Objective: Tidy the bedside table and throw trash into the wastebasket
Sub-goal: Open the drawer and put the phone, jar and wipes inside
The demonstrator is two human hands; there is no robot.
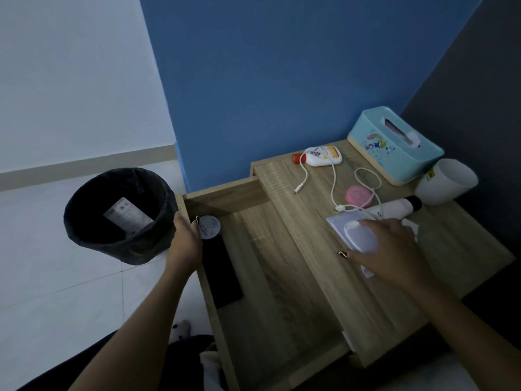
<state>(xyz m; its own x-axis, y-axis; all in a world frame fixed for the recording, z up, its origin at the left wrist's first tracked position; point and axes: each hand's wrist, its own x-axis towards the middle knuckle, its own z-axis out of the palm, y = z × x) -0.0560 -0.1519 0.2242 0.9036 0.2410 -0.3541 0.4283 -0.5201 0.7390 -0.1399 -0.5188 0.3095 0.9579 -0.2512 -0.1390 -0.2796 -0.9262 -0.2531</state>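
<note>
Pale wood forms the bedside table (439, 249), whose drawer (282, 292) stands pulled open toward you, exposing a nearly bare floor. Your left hand (184, 241) rests at the drawer's far-left corner, fingers closed around a small round white container (210, 227) with a printed lid, which sits beside a flat black object (221, 272) lying along the drawer's left side; the placement suggests you are stowing small items here rather than leaving them on top. Your right hand (392, 249) lies spread, palm down, over a white plastic packet (355, 232) on the tabletop, fingers flat on it but not yet curled round it. Judged by its look, this packet is likely trash, bound for the wastebasket (118, 215), which stands on the floor just left of the drawer, lined in black and already containing a printed carton (127, 215). Still on top: a white charging cable (335, 182) looped loosely, a pink round case (359, 196), a white bottle with red cap (321, 157), a white tube with black cap (394, 210), a teal tissue box (394, 145) and a white cup (448, 182) on its side. Most sorting appears undone.
</note>
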